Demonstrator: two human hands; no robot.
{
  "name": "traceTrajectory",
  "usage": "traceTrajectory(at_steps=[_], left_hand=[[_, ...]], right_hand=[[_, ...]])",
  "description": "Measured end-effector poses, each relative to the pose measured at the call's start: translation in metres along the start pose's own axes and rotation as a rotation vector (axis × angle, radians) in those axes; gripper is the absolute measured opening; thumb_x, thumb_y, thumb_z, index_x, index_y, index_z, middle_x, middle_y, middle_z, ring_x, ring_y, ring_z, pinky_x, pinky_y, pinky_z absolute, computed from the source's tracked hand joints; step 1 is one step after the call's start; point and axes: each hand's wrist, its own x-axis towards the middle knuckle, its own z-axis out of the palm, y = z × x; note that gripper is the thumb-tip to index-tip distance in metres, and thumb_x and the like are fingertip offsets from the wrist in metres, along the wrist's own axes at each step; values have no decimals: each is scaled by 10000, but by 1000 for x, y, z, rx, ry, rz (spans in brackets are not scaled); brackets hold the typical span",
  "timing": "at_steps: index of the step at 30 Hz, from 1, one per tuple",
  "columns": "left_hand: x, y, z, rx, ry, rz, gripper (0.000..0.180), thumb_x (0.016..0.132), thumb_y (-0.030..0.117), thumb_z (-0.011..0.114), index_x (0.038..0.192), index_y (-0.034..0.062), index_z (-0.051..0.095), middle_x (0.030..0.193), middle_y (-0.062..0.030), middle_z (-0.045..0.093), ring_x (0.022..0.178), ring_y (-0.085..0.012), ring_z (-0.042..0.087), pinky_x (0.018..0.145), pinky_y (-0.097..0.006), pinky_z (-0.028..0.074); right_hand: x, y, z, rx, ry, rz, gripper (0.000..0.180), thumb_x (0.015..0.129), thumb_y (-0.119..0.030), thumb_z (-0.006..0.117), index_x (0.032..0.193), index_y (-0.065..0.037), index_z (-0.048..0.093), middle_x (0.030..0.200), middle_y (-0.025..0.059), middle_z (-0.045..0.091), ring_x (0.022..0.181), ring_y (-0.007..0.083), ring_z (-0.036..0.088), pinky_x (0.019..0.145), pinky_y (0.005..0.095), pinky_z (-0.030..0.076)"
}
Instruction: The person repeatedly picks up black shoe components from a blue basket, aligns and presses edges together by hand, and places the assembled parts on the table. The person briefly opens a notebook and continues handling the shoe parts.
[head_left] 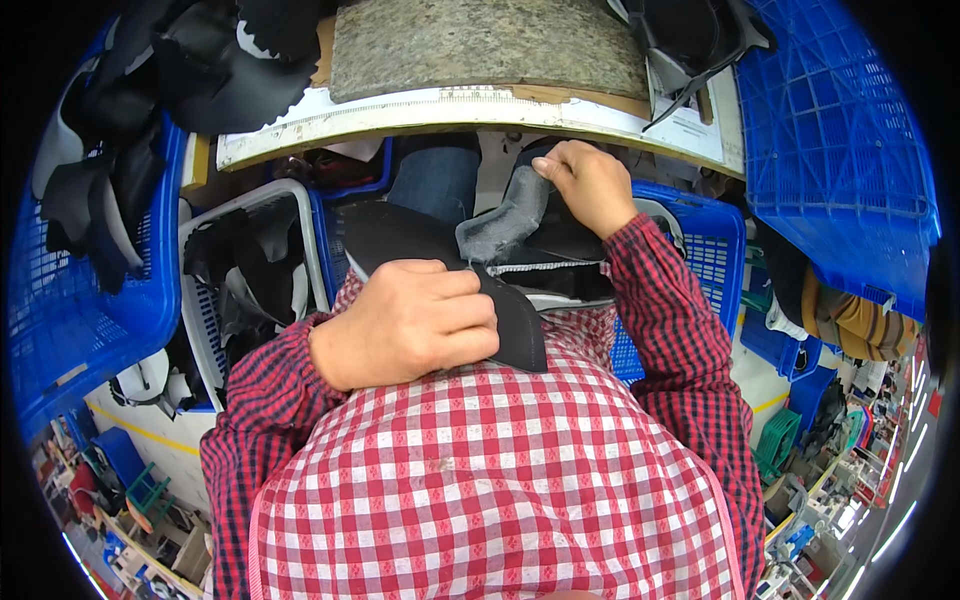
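Observation:
Across my lap lies a flat black sewn piece [400,235], which looks like shoe-upper material, with a dark rounded flap at its near end. My left hand [405,325] is closed over this flap, its fingers curled and the fingertips hidden. My right hand [590,185] pinches the top end of a curved grey fuzzy strip [508,218] between thumb and fingers. The strip's lower end touches or lies just over the black piece; whether it is attached there I cannot tell. A pale ragged edge runs to the right of it.
Ahead stands a worktable with a speckled stone slab [485,48] and a ruler strip [400,107] along its front edge. Blue crates [840,150] flank me, and a grey-rimmed basket [310,245] at the left holds black pieces. More black pieces [215,65] hang over the left crate.

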Motion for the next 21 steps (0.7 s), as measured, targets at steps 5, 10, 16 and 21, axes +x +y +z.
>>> traceTrajectory(at_steps=[5,10,16,21], left_hand=[[-21,-13,7,-389,-81,-533,153,925,24,668,1057,21,590,1054,-147,613,982,-335,680,799,-382,543],[-26,-26,18,-543,94,-968,391,1056,203,619,1348,-34,509,1069,-152,642,988,-169,584,903,-319,493],[-19,-33,23,-503,129,-848,276,1039,179,615,1223,2,509,995,-237,632,876,-346,632,798,-395,500],[20,-67,4,-124,-39,-609,226,985,114,625,1175,-4,659,879,-226,702,795,-375,693,740,-413,539]], right_hand=[[8,19,-21,840,-182,450,330,1015,-363,645,1007,-70,796,937,51,780,812,189,724,735,349,546],[-31,-36,-107,446,-180,-124,227,963,-249,731,1040,-40,773,938,73,774,858,178,733,785,324,563],[-62,-82,-42,-251,-261,-377,257,815,-345,810,822,-107,715,728,101,702,712,301,712,625,419,537],[-41,-76,-12,-177,-167,-477,226,836,-323,783,864,-111,713,698,129,681,683,325,707,623,456,535]])
